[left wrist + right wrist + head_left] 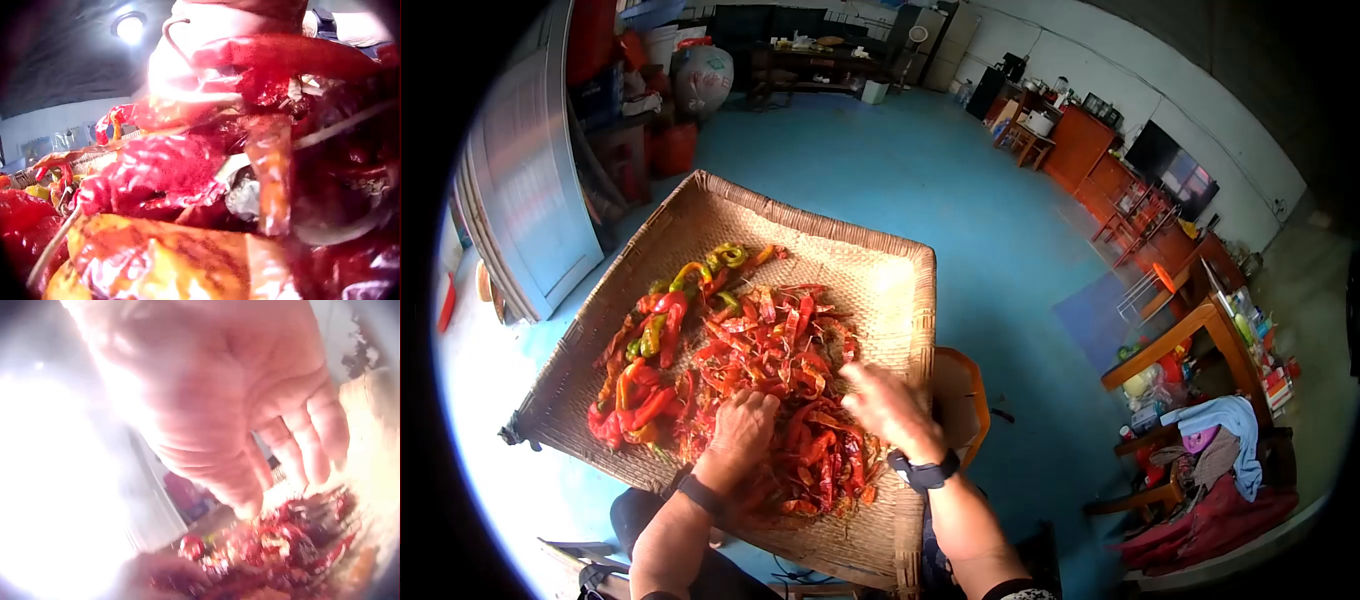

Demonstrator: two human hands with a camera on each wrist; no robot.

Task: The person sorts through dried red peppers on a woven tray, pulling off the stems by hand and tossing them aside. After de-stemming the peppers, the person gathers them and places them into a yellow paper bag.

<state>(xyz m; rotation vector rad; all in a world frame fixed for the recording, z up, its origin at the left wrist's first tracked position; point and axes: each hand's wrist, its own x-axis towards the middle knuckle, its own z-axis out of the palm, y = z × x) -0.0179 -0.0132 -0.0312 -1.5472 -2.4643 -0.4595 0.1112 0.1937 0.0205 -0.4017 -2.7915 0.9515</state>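
A large square woven tray holds a heap of dried red peppers, with glossier red, yellow and green peppers along its left side. The left hand rests on the heap, its fingers bent down among the peppers; what they hold is hidden. In the left wrist view, wrinkled red and orange peppers fill the foreground beneath part of a hand. Above the heap's right side is the right hand. The right wrist view shows this hand with relaxed fingers pointing down over the peppers, nothing seen in them.
An orange-rimmed container stands on the blue floor by the tray's right edge. Clothes lie on a wooden chair at the right. Cabinets line the far wall, and a pale panel leans at the left.
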